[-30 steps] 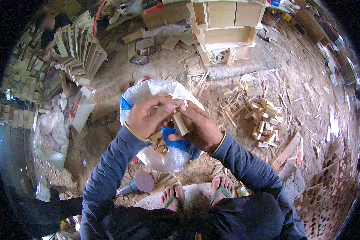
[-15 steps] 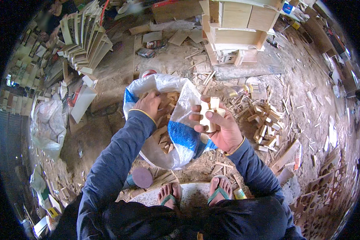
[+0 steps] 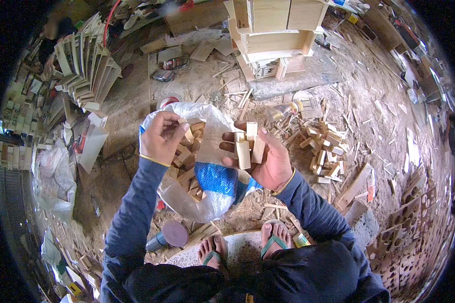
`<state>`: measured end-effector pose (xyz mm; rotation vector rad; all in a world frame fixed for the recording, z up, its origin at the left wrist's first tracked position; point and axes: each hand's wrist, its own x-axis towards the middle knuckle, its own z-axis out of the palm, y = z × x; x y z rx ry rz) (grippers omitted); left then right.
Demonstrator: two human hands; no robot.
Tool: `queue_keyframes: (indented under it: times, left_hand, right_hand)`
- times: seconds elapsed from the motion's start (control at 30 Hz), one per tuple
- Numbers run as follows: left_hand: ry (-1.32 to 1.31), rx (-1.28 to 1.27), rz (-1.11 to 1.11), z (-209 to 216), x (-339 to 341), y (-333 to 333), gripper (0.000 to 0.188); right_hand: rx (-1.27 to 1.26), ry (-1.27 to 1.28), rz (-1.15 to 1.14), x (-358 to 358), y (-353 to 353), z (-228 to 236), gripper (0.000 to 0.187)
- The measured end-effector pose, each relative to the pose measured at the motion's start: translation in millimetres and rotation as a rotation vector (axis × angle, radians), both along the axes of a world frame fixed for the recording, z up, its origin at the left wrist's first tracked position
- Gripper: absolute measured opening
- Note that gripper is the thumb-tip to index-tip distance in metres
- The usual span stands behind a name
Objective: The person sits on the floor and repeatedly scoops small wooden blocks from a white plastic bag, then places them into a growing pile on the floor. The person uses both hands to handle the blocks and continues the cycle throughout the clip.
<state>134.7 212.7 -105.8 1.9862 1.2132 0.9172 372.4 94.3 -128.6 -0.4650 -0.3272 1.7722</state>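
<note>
My left hand [image 3: 162, 135] reaches into a white and blue woven sack [image 3: 215, 189] full of small wooden blocks [image 3: 184, 166], its fingers closed around one of them. My right hand [image 3: 265, 154] is palm up beside the sack, holding several short wooden blocks [image 3: 246, 146] that lie side by side across its fingers. Both forearms wear dark blue sleeves. The sack sits on the dirt floor right in front of my feet in green sandals [image 3: 273, 237].
A heap of small wooden blocks [image 3: 323, 149] lies on the ground to the right. Stacked wooden boxes [image 3: 273, 30] stand ahead, leaning wooden frames [image 3: 86, 70] at the upper left. A round sanding disc tool [image 3: 172, 235] lies by my left foot. Wood scraps litter the floor.
My hands have parted: the left went down into the sack, the right drew away to the right with blocks on its open palm. The view tilted slightly.
</note>
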Motion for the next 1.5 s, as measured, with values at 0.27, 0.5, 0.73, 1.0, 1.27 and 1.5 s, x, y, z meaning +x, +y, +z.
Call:
queue_keyframes:
  times: [0.27, 0.5, 0.73, 1.0, 1.27, 1.5]
  left_hand:
    - [-0.161, -0.229, -0.283, 50, 54, -62, 0.028]
    - [-0.251, -0.415, -0.300, 48, 46, -61, 0.027]
    - [0.055, 0.001, -0.207, 35, 23, -54, 0.019]
    - [0.420, 0.004, -0.268, -20, -44, -7, 0.036]
    - [0.732, 0.208, -0.291, -55, -20, 4, 0.056]
    - [0.776, 0.098, -0.363, -62, -10, 20, 0.061]
  right_hand:
    - [0.012, 0.067, 0.083, -18, -9, 12, 0.064]
    - [-0.040, -0.039, 0.051, -12, -19, 8, 0.053]
    - [0.011, -0.210, -0.135, 9, -20, -10, 0.050]
    - [-0.128, -0.732, -0.489, 119, -38, -60, 0.048]
    - [-0.075, -2.623, -0.268, 205, -57, -120, 0.066]
    - [-0.074, -2.701, -0.167, 187, -52, -124, 0.075]
